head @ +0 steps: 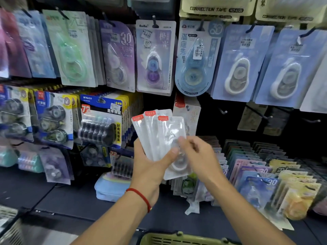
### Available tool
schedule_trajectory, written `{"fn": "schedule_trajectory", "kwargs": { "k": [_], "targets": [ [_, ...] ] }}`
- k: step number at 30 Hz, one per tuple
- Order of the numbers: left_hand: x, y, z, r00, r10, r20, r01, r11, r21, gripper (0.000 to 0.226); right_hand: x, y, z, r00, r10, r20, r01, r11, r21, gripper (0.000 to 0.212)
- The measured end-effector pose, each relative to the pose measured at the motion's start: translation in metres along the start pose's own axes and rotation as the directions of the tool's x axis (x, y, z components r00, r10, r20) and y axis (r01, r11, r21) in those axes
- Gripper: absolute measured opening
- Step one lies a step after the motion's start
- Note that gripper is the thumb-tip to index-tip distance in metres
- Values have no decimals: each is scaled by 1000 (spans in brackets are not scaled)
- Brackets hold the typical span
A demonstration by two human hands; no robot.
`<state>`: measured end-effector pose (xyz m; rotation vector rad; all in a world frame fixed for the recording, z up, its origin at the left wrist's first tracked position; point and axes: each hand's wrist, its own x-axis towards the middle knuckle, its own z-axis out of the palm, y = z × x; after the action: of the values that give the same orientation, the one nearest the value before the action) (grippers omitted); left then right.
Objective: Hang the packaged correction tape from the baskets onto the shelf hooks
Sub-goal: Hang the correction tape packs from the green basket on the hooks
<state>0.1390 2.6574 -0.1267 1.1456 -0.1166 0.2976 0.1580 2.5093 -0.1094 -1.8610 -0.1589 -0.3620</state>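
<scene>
Fanning out from the left hand (150, 167) is a small stack of clear plastic correction tape packets with red header tabs (159, 131), held upright in the middle of the scene, in front of the shelf. The left fingers are curled round the lower part of the stack, the thumb pressing across the front. A thin red cord bracelet (141, 196) circles that wrist. The right hand (196, 156) meets the nearest packet from the right, its fingers (184, 140) drawn together and pinching the packet's right edge.

Behind the packets, one more packet of the same kind hangs on the dark shelf wall (230, 124). To its right, several bare black metal shelf hooks (265, 115) stick out of that wall. Above runs a row of hanging blue and purple carded correction tapes (154, 55). On the left hang blue and yellow multi-roll tape packs (102, 121). On the far right, rows of pastel carded tapes (256, 174) stand in slanted racks on the dark shelf. At the near bottom edge shows the rim of an olive green plastic basket (177, 239).
</scene>
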Motion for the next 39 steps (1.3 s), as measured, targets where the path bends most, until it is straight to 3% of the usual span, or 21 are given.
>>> {"fn": "schedule_trajectory", "kwargs": {
  "k": [3, 8, 11, 17, 21, 24, 28, 30, 35, 39],
  "targets": [
    [-2, 1, 8, 997, -59, 53, 63, 994, -86, 81, -7, -5, -8, 1000, 19, 12, -20, 997, 71, 36],
    [1, 7, 4, 997, -43, -69, 41, 998, -42, 40, -4, -13, -22, 982, -30, -189, 37, 999, 31, 33],
    [5, 11, -5, 986, 94, -141, -80, 992, 98, 39, 1, -16, -24, 983, -7, -184, 22, 996, 83, 32],
    [4, 15, -15, 976, 139, -169, -112, 981, 161, 43, 9, -21, -19, 991, -1, -136, 24, 985, 173, 17],
    [3, 21, -15, 966, 183, -185, -149, 972, 182, 47, 11, -18, -12, 983, 1, -186, 35, 981, 192, 18],
    [3, 22, -14, 954, 217, -207, -172, 961, 215, 48, 15, -11, -10, 975, -5, -224, 17, 999, 48, 22],
    [2, 18, -13, 963, 198, -180, -160, 966, 203, 50, 12, 6, -10, 980, 81, -184, -136, 941, -310, 60],
    [1, 16, -11, 981, 150, -126, -129, 978, 166, 48, 6, 11, -10, 985, 85, -150, -134, 927, -351, 57],
    [-4, 7, -1, 996, -58, 72, 56, 998, 25, 51, -2, 1, -6, 996, -20, 83, 21, 1000, -9, 12],
    [-6, 5, 1, 988, -95, 123, 94, 995, 17, 46, -8, 1, -2, 997, -73, -24, 74, 995, 61, 16]
  ]
}}
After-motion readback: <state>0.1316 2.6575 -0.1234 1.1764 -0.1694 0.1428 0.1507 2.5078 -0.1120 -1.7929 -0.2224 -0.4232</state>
